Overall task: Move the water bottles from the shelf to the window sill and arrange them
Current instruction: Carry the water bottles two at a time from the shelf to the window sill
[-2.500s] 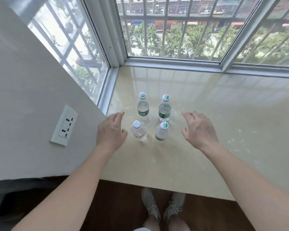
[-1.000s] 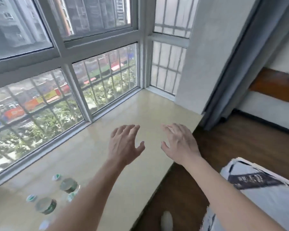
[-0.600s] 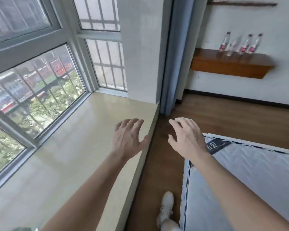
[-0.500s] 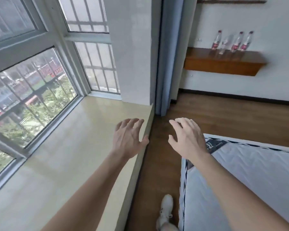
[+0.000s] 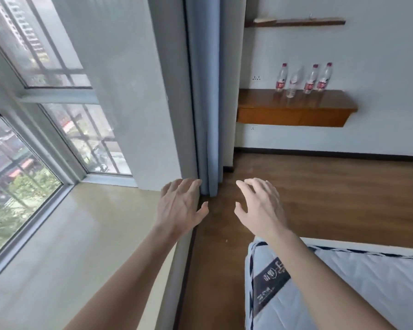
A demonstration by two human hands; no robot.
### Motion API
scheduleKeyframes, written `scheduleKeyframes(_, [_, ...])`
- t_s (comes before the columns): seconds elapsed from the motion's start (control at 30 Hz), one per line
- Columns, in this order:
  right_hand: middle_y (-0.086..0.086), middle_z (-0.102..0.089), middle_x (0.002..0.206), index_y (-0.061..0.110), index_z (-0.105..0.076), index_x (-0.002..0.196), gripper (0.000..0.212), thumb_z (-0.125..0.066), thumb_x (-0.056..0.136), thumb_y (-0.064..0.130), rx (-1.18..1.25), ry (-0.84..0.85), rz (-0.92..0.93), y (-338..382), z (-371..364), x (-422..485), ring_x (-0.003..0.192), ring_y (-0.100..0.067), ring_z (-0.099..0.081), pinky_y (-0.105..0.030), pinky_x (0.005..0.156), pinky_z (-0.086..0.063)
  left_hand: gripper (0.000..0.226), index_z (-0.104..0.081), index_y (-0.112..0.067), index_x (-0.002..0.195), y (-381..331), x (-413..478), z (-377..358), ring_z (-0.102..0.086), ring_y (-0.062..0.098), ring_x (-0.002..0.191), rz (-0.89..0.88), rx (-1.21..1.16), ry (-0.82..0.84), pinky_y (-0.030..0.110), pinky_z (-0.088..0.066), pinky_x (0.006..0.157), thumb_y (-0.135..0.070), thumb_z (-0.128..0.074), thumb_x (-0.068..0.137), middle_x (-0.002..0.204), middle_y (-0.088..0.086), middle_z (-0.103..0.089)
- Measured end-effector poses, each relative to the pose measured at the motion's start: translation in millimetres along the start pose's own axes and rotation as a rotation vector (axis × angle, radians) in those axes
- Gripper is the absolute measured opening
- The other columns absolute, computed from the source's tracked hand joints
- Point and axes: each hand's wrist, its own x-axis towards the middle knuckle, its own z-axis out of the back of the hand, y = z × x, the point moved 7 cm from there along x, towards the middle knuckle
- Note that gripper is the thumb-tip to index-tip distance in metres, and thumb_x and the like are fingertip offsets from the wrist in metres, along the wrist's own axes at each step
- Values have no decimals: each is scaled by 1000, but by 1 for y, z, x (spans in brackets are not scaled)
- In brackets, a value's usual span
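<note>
Both hands, left hand [image 5: 180, 207] and right hand [image 5: 260, 208], reach forward with fingers spread, holding nothing (palms down); beyond them, apparently four bottles [image 5: 303, 78] stand on the shelf [image 5: 293, 113].

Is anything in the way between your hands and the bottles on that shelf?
Nothing visible. The left hand and right hand are empty, and only bare floor lies between them and the bottles on the shelf. The mattress sits lower right, off that path.

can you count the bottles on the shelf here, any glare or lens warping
Head view: four bottles on the shelf are countable but small and soft; daylight leaves a pale sheen on the window sill; the wide lens slants the window frame.
</note>
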Motion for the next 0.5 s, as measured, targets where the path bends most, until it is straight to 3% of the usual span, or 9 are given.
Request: scheduleKeyframes(0.5, [-5, -64, 115, 16, -65, 120, 44, -70, 78, 28, -71, 32, -133, -107, -64, 138, 111, -27, -59, -45, 101, -47, 56, -60, -21, 127, -12, 192, -72, -60, 26, 113, -103, -12, 2, 42, -47, 97, -54, -49, 83, 123, -3, -65])
